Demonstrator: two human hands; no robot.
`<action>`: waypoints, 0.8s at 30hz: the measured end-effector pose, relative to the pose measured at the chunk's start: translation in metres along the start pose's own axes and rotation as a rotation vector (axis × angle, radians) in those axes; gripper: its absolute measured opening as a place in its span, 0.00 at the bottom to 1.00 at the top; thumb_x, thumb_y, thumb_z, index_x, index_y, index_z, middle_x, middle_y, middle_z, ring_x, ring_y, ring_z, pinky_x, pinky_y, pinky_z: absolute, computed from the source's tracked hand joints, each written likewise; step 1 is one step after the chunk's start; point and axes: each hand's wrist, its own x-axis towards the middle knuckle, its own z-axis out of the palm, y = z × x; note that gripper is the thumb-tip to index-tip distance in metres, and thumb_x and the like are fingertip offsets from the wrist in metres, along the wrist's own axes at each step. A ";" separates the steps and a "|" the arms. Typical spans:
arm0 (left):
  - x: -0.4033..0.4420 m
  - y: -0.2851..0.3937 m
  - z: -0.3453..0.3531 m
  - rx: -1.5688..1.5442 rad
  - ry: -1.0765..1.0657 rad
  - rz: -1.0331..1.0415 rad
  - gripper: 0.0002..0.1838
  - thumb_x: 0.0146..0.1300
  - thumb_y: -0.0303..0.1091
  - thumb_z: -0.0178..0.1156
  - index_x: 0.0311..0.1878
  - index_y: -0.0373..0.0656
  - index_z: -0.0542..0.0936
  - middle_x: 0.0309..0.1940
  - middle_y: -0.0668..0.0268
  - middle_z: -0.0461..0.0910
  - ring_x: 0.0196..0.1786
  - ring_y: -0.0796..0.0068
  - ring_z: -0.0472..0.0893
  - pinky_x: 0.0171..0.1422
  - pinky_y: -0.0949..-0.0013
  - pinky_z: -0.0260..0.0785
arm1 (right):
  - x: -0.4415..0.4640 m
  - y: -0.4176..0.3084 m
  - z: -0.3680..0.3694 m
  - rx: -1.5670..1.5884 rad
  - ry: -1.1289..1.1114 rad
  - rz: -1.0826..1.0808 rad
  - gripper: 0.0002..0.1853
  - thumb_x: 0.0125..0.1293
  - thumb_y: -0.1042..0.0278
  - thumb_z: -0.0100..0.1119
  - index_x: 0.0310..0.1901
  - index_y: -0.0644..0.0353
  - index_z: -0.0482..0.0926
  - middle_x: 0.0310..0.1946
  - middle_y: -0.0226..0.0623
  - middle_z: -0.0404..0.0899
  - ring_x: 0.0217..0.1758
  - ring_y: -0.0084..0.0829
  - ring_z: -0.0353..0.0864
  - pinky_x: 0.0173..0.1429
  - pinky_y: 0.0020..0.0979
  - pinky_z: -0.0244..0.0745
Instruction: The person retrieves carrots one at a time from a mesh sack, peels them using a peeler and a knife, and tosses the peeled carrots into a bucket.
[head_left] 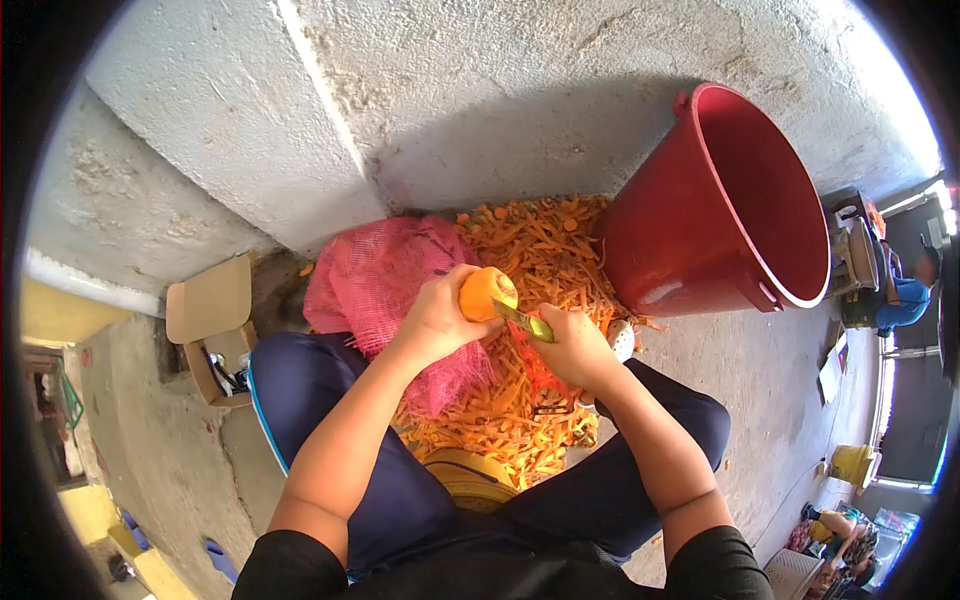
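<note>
My left hand is closed around a thick, peeled orange carrot, its blunt end turned toward my right hand. In my right hand is a small knife with a yellow-green handle. The blade touches the carrot's end. Below both hands spreads a heap of orange peelings, some of it between my legs. A pink mesh sack lies on the heap beside my left hand. My fingers hide part of the carrot and the handle.
A tall red bucket stands tilted in view at the right, by the rough wall. An open cardboard box sits on the left. A yellow container is between my legs. Other people are at the far right.
</note>
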 end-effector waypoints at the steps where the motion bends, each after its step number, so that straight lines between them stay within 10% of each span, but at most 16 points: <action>1: 0.000 -0.001 0.001 -0.002 0.000 0.006 0.23 0.37 0.27 0.68 0.40 0.39 0.72 0.33 0.62 0.78 0.37 0.75 0.77 0.43 0.72 0.68 | 0.000 0.000 0.001 0.008 -0.006 -0.001 0.12 0.53 0.62 0.52 0.36 0.59 0.71 0.27 0.51 0.75 0.34 0.50 0.74 0.38 0.44 0.68; 24: -0.004 -0.020 0.014 -0.278 -0.262 0.041 0.25 0.37 0.32 0.69 0.42 0.40 0.71 0.33 0.59 0.77 0.37 0.64 0.77 0.41 0.68 0.67 | 0.005 0.000 0.002 0.099 -0.042 0.003 0.11 0.51 0.64 0.49 0.32 0.64 0.72 0.28 0.55 0.74 0.36 0.52 0.73 0.39 0.44 0.67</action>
